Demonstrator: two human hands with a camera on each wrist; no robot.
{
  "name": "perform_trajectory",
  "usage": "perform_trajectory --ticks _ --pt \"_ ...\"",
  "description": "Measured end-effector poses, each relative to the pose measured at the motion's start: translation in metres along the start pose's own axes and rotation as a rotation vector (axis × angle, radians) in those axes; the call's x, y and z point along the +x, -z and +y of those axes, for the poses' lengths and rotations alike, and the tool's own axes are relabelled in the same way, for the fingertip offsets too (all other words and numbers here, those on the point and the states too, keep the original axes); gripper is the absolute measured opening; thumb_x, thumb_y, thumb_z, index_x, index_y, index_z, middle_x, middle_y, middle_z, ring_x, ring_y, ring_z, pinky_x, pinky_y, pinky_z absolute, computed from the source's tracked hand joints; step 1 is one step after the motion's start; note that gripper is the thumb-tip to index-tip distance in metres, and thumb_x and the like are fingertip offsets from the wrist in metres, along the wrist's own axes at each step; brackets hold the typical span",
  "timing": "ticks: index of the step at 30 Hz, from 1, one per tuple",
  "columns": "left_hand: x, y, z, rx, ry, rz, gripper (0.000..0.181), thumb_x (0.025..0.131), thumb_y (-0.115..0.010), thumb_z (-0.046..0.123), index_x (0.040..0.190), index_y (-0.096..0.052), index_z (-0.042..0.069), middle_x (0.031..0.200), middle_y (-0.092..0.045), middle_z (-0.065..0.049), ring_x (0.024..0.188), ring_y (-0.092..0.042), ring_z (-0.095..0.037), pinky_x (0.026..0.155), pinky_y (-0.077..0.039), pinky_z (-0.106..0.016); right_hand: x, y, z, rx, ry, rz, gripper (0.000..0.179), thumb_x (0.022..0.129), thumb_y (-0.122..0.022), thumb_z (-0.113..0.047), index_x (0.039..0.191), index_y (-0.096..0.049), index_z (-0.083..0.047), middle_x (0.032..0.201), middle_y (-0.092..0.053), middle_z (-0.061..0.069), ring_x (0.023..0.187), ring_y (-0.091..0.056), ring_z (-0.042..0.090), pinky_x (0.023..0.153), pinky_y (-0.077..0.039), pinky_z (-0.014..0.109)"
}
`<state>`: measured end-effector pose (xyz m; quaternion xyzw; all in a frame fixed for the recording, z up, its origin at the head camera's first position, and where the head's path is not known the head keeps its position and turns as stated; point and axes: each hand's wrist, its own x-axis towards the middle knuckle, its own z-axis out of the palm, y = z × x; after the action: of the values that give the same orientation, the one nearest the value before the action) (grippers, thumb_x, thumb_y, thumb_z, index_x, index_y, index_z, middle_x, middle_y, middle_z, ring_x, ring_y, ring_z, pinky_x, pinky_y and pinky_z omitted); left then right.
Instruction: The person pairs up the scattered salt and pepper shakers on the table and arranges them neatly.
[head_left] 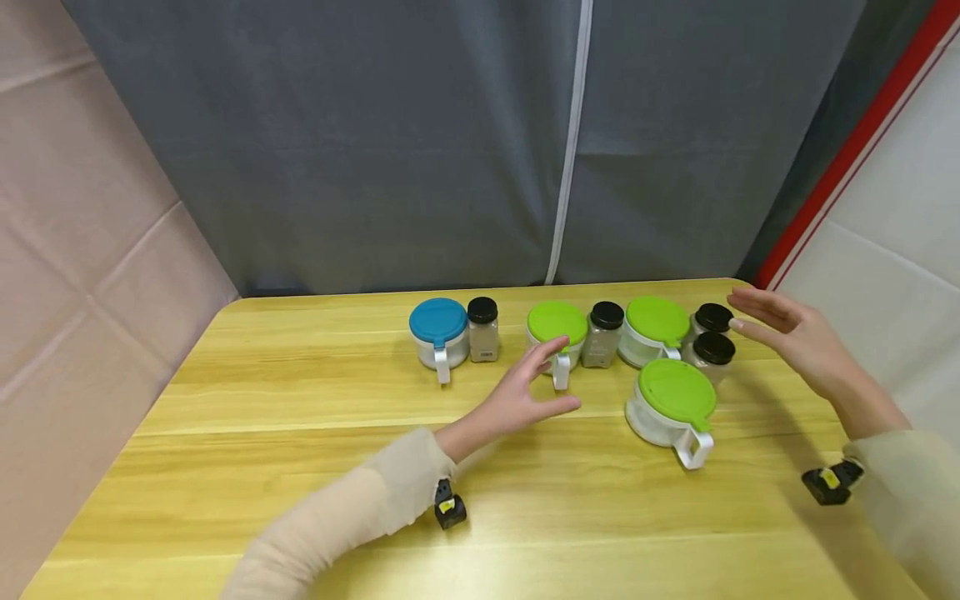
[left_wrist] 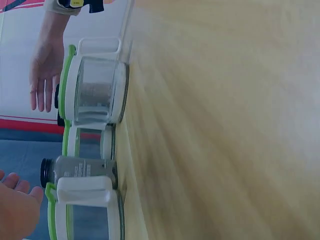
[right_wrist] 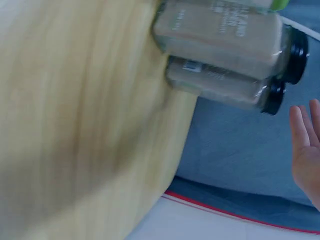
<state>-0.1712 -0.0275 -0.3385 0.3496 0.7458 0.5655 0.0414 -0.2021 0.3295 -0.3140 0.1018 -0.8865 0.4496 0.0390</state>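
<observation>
My left hand [head_left: 521, 396] is held over the table with thumb and fingers spread apart and nothing between them. Just beyond it stands a green-lidded glass jar [head_left: 557, 323] with a white handle, and a black-capped spice bottle [head_left: 602, 335] is beside that jar. My right hand [head_left: 798, 337] hovers at the right, fingers extended, holding nothing. Two black-capped spice bottles [right_wrist: 220, 35] are closest to it. Next to them are a green-lidded jar [head_left: 657, 325] at the back and another green-lidded jar [head_left: 675, 396] nearer the front, its handle pointing forward.
A blue-lidded jar [head_left: 438, 329] and a black-capped bottle [head_left: 483, 329] stand together left of the others. The wooden table [head_left: 300, 467] ends at a grey curtain [head_left: 375, 150] behind. A white wall panel [head_left: 900, 183] with red trim rises at the right.
</observation>
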Motion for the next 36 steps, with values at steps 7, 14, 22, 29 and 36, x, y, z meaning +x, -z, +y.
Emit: perform_trajectory --ticks 7,14,22,29,36 --pt "0.005 -0.021 -0.025 -0.033 0.005 -0.018 0.073 0.078 -0.068 0.008 0.137 -0.025 0.001 0.137 -0.028 -0.012 0.124 -0.029 -0.017 0.098 -0.028 -0.028 -0.007 -0.003 0.017 0.058 -0.001 0.004 0.046 0.09 -0.052 -0.019 0.134 -0.038 -0.016 0.125 -0.047 -0.008 0.104 -0.044 -0.007 0.073 -0.034 0.007" --pt "0.006 -0.041 -0.029 -0.061 0.072 -0.042 0.075 0.078 -0.069 0.015 0.138 -0.025 0.007 0.136 -0.029 -0.007 0.122 -0.03 -0.013 0.098 -0.027 -0.024 -0.011 -0.007 0.029 0.186 0.04 0.026 0.044 0.09 -0.05 -0.009 0.133 -0.039 -0.013 0.12 -0.05 -0.014 0.106 -0.043 -0.006 0.076 -0.035 0.008" --pt "0.006 -0.058 -0.029 -0.04 0.108 -0.067 0.077 0.077 -0.069 0.018 0.138 -0.023 0.011 0.136 -0.028 -0.006 0.122 -0.03 -0.013 0.097 -0.027 -0.025 -0.012 -0.01 0.054 0.307 0.078 0.02 0.045 0.089 -0.05 -0.005 0.133 -0.04 -0.009 0.12 -0.052 -0.009 0.106 -0.046 -0.001 0.077 -0.038 0.009" --pt "0.014 -0.069 -0.036 -0.018 0.153 -0.033 0.081 0.074 -0.072 0.023 0.138 -0.024 0.01 0.136 -0.03 -0.003 0.121 -0.032 -0.011 0.096 -0.029 -0.025 -0.017 -0.017 0.052 0.262 0.051 0.002 0.042 0.09 -0.051 -0.006 0.13 -0.04 -0.005 0.114 -0.053 -0.015 0.102 -0.047 -0.004 0.076 -0.038 0.009" --pt "0.019 -0.077 -0.041 0.03 0.221 -0.043 0.087 0.072 -0.074 0.029 0.139 -0.021 0.013 0.138 -0.027 -0.002 0.121 -0.033 -0.014 0.096 -0.028 -0.026 -0.019 -0.022 0.062 0.222 0.017 -0.032 0.044 0.09 -0.051 -0.009 0.132 -0.04 -0.01 0.116 -0.047 -0.017 0.102 -0.044 -0.006 0.075 -0.038 0.008"
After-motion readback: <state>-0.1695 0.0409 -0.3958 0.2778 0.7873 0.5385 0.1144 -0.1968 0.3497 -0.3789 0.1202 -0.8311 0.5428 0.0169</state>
